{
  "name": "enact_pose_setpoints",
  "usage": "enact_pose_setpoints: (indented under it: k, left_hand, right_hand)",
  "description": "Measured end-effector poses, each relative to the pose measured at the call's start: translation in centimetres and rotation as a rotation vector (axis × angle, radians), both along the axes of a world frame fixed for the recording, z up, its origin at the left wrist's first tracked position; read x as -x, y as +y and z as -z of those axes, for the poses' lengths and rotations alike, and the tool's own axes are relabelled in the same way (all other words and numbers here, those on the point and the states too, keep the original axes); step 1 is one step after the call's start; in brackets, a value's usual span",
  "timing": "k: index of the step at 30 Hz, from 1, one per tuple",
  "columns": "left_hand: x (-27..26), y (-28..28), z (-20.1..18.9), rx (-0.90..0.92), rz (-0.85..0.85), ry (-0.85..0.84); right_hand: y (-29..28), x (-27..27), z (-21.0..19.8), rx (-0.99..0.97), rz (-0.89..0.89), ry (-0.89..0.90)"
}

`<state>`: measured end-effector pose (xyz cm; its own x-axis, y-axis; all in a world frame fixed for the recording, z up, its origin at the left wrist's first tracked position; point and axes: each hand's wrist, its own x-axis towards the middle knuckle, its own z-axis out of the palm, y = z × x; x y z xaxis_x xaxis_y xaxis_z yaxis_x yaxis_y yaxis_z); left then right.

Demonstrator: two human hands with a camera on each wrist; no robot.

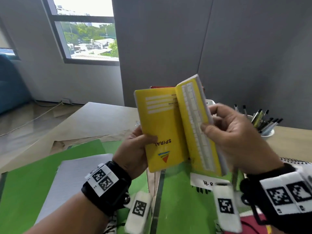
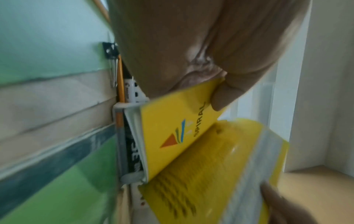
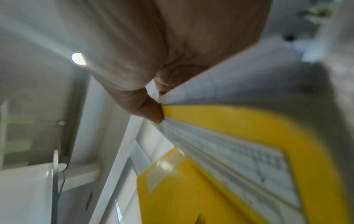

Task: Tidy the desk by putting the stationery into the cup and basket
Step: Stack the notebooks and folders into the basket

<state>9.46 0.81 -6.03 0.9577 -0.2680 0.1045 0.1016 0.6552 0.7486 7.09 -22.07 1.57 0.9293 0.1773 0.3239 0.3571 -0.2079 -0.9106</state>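
Both hands hold yellow SPIRAL notebook open above tabletop. Left hand fingers pinch its cover, right hand fingers grip its pages

Left hand, right hand grip yellow notebook; raised above desk

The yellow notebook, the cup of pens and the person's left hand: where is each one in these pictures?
yellow notebook (image 1: 162,129): head view, on its front cover.
cup of pens (image 1: 268,134): head view, on the white rim.
left hand (image 1: 133,149): head view, on the back of the hand gripping the cover.
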Motion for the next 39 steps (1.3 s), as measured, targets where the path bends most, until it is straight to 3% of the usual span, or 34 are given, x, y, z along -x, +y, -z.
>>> enact_pose_setpoints:
  k: [4,8,10,13,15,19,23,25,28,33,39]
  left_hand:
    - [-0.1,2.2,-2.0,0.063,-0.151,0.028]
    - [0.7,3.3,-3.6,0.059,-0.138,-0.035]
    - [1.2,2.7,-3.8,0.055,-0.115,-0.052]
    - [1.9,1.3,-3.9,0.034,-0.088,-0.079]
    - [2.2,0.5,-4.1,0.011,-0.078,-0.110]
    - [2.1,0.1,-4.2,-0.093,-0.047,-0.156]
    - [1.3,0.7,-5.9,-0.212,-0.044,-0.105]
    - [0.2,0.5,-7.9,-0.278,-0.117,-0.117]
    - [-2.6,0.0,-12.1,-0.524,-0.295,-0.239]
    - [-11.1,-2.2,-17.1,-1.380,-0.495,-0.567]
    - [-20.6,-6.0,-16.0,-2.037,-0.262,-0.706]
  right_hand:
    - [-3.3,0.5,-2.6,0.006,0.297,-0.212]
    - [-3.9,-0.1,-2.5,-0.055,0.564,-0.201]
    - [-2.6,0.4,-2.5,0.023,0.491,-0.169]
    - [0.3,1.8,-2.5,-0.044,0.067,-0.023]
    - [1.7,2.1,-1.9,-0.028,-0.080,0.009]
    - [2.4,1.2,-0.9,-0.123,0.011,-0.058]
    - [1.3,0.1,0.0,-0.246,0.006,0.007]
    - [-0.1,-1.1,0.9,-0.156,0.115,0.084]
    - [-2.1,-2.5,2.6,0.139,0.284,0.226]
    - [-3.0,-4.2,5.3,0.182,0.283,0.349]
    - [-3.9,-4.8,6.0,0.136,0.233,0.344]
